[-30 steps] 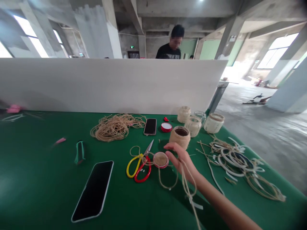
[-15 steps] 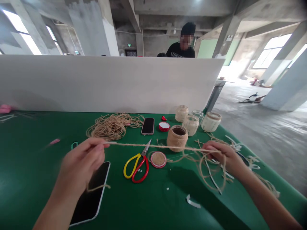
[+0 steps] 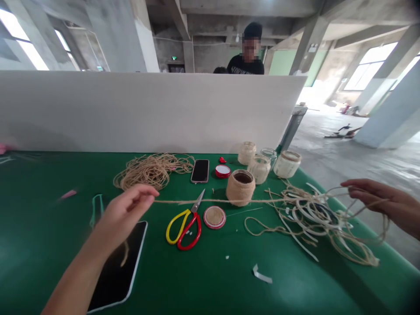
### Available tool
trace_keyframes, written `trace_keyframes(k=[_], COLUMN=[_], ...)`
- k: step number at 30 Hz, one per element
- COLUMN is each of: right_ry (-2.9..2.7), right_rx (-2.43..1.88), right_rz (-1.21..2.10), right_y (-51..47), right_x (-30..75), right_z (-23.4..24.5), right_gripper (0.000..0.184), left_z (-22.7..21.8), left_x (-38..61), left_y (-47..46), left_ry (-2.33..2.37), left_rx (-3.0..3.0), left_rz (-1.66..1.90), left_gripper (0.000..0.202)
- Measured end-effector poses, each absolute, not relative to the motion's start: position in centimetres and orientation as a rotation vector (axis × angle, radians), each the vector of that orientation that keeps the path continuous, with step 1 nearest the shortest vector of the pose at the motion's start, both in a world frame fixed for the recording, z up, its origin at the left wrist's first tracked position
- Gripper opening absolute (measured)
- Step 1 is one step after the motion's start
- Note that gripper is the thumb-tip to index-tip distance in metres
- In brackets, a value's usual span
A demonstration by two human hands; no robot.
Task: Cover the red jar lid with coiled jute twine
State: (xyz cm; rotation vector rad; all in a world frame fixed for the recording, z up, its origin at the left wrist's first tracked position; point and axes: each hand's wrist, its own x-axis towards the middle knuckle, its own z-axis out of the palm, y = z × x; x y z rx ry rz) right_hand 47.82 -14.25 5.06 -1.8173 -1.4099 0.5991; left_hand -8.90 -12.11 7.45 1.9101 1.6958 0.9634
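Observation:
My left hand (image 3: 126,211) pinches one end of a length of jute twine (image 3: 223,201) above the green table (image 3: 203,280). The twine runs taut to the right, in front of a twine-wrapped jar (image 3: 240,187), to my right hand (image 3: 382,199), whose fingers are closed on it past the table's right edge. Loose loops of the twine hang below the right hand. Under the stretched twine lie yellow-and-red scissors (image 3: 185,222) and a twine-covered lid (image 3: 214,217).
A large phone (image 3: 116,269) lies below my left hand, a smaller phone (image 3: 200,170) farther back. A twine bundle (image 3: 147,170), a red lid (image 3: 222,171), several jars (image 3: 262,164) and a tangle of strips (image 3: 315,214) sit around. A white partition (image 3: 147,111) stands behind; a person (image 3: 246,54) beyond it.
My left hand came into view and took hold of the twine. My right hand moved far right, past the table's edge, drawing the twine out longer and taut.

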Motion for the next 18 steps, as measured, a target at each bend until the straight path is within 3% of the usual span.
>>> trace_keyframes(k=[4,7,10,12,16,18], right_ry=[-1.799,-2.115,-2.283,-2.339,-2.351,-2.319], right_rx=[-1.867,-1.919,-1.832,-1.739,-1.223,-0.973], right_rz=[0.795,0.366,0.31,0.503,0.841,0.957], right_y=[-14.7,-15.7,-17.1,-17.8,-17.4,-16.7], right_x=[48.6,46.1,40.3,35.0,24.6,21.2], right_z=[2.7,2.1,3.0,3.8,3.9,3.3], right_gripper=[0.056,0.081,0.065,0.056,0.06,0.047], left_z=[7.4,7.0,6.3,5.7,5.0,4.8], left_x=[-7.8,-7.1,-5.8,-4.3,-0.5,0.6], left_y=[-12.3,-12.5,-12.9,-13.6,-15.3,-15.9], left_ry=[1.475,1.288,1.047,0.958,0.861,0.892], left_rx=[1.93,1.867,1.765,1.691,1.863,1.911], left_rz=[0.626,0.507,0.449,0.376,0.379,0.472], left_gripper=[0.023,0.02,0.024,0.026,0.025,0.024])
